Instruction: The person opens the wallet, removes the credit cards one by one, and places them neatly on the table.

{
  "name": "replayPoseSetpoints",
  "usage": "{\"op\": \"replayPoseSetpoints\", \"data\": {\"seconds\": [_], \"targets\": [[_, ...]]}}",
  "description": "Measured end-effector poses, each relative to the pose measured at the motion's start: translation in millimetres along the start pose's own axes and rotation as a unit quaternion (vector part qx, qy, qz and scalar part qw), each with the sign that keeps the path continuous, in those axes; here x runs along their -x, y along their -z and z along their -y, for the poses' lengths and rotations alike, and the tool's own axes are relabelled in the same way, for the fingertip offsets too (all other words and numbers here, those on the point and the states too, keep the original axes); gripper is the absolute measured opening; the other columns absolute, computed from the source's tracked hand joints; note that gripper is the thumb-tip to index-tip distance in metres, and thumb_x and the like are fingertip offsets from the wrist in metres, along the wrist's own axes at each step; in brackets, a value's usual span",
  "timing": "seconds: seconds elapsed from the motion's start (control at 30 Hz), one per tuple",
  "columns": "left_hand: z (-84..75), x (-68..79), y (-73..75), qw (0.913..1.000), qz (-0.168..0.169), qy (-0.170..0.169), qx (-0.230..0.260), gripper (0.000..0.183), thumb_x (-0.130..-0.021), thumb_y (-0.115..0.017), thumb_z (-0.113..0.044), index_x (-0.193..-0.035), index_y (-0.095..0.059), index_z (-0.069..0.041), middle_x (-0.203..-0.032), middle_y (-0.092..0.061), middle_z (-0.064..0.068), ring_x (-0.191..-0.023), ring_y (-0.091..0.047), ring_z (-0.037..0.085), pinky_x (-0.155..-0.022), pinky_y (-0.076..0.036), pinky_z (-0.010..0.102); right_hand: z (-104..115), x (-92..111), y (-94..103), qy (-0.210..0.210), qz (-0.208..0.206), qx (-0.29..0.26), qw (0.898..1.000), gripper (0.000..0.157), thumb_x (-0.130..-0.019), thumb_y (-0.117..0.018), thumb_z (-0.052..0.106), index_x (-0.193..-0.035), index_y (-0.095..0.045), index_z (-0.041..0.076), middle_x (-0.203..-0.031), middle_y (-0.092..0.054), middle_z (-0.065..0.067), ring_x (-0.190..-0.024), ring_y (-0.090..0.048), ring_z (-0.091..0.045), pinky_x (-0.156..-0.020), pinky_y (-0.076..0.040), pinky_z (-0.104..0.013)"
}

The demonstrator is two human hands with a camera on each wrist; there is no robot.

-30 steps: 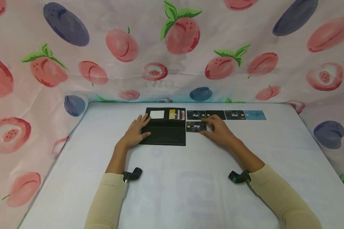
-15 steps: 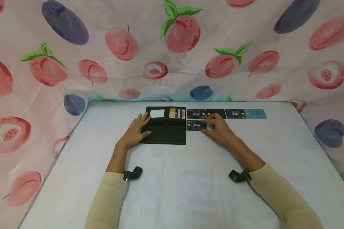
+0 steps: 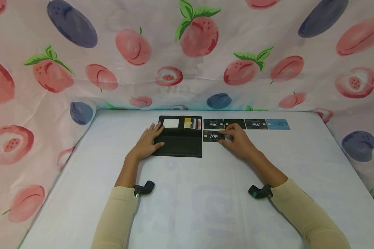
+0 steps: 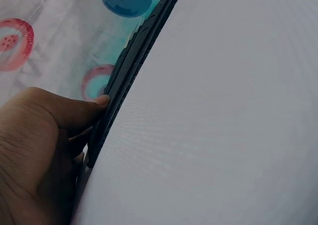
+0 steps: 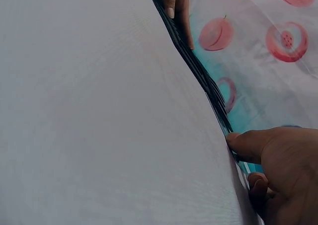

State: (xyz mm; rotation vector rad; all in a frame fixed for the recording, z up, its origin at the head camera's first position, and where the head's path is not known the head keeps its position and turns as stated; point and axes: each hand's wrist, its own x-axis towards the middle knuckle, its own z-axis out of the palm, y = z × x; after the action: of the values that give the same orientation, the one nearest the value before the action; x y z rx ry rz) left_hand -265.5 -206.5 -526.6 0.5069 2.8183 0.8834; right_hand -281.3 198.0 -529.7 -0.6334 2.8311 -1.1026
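Observation:
A black wallet [image 3: 180, 147] lies unfolded on the white table, with a white panel and several cards showing in its upper half. Across its left edge rests my left hand [image 3: 146, 142], fingers spread and thumb on the lower half. Just right of the wallet is a black VIP card [image 3: 212, 136], lying flat. My right hand [image 3: 239, 142] holds this card by its right end, thumb at the lower edge and forefinger at the upper. In the right wrist view, the right thumb [image 5: 243, 143] sits beside the wallet's thin dark side.
Behind the held card runs a row: a black VIP card [image 3: 212, 124], a plain black card [image 3: 230, 122], another black VIP card [image 3: 256, 124] and a blue VIP card [image 3: 278, 124]. A fruit-print cloth [image 3: 193, 76] hangs at the table's back edge.

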Motion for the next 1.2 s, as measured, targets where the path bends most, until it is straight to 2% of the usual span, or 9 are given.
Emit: {"op": "replayPoseSetpoints", "data": {"seconds": [0.37,1.2], "targets": [[0.8,0.1,-0.9,1.0,-0.001,-0.001,0.0,0.074,-0.103,-0.062,-0.025,-0.166,-0.029,-0.005,-0.175,-0.013,0.014,-0.161,-0.001,0.035,-0.129,0.003,0.047,5.4,2.3,0.6,-0.014,-0.007,-0.004,1.0,0.046,-0.097,-0.078,0.016,-0.14,-0.068,0.003,-0.128,-0.049,-0.022,-0.092,-0.052,-0.029,-0.079,-0.047,-0.043],[0.7,-0.4,-0.6,1.0,0.001,-0.001,-0.002,0.075,-0.103,-0.062,-0.026,-0.166,-0.028,-0.005,-0.175,-0.012,0.013,-0.161,0.0,0.033,-0.129,0.004,0.045,0.3,0.5,-1.1,-0.005,-0.014,-0.003,1.0,0.047,-0.098,-0.078,0.016,-0.141,-0.066,0.003,-0.124,-0.049,-0.022,-0.093,-0.051,-0.029,-0.079,-0.048,-0.043]]}}
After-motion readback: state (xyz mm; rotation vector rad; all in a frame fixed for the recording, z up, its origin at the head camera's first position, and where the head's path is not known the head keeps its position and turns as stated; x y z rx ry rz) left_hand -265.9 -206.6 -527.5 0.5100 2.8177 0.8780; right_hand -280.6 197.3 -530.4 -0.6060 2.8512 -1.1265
